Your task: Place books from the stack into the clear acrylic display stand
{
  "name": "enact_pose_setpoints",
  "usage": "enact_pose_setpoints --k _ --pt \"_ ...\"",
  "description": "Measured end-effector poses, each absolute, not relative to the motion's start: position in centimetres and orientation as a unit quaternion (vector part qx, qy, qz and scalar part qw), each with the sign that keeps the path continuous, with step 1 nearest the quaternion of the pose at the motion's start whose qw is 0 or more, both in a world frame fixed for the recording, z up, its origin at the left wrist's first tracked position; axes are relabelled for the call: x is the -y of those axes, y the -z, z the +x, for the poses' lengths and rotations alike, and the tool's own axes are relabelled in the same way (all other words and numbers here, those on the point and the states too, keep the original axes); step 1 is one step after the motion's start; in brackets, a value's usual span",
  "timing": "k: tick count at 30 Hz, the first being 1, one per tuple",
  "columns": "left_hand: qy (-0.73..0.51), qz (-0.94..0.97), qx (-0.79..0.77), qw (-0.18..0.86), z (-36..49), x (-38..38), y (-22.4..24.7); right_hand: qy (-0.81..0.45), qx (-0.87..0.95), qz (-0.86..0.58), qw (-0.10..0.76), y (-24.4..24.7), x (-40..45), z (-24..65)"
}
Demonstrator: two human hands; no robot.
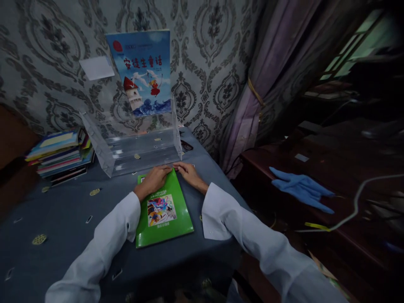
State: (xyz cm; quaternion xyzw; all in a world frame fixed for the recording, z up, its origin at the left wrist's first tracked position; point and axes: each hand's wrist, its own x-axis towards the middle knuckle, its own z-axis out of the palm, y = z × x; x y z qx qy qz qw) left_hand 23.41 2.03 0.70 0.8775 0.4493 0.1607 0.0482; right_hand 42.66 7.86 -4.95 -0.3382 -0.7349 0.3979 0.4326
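A green book (184, 219) with a colourful picture on its cover lies on the table in front of me, its printing upside down to me. My left hand (155, 180) rests across its far part, fingers bent together towards the far right corner. At that same corner my right hand (188, 173) closes in from the side, its fingertips against the book's edge. The fingertips of both hands nearly meet there. Just beyond stands a clear acrylic book stand (143, 162), with a blue storybook (143, 75) upright at its back.
A stack of books (63, 155) stands at the left of the cloth-covered table (72, 235). Glasses (187, 145) lie behind the stand's right side. A white card (97, 68) is at the stand's upper left. Blue gloves (301, 189) lie on a dark red surface at right, beside a purple curtain (249, 113).
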Motion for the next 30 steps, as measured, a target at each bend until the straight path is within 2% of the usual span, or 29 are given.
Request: enact_pose_setpoints --k 10,17,30 --pt "-0.199 0.860 -0.468 0.028 22.8 -1.8 2.0 -0.393 0.744 -0.343 0.417 5.3 -7.9 42.9" --pt "-0.161 0.862 -0.480 0.032 22.9 -1.8 2.0 -0.363 0.760 -0.359 0.402 4.6 -7.6 43.7" --pt "-0.182 0.860 -0.476 0.028 23.7 -1.7 1.8 -0.367 0.761 -0.365 0.390 3.9 -7.7 43.6"
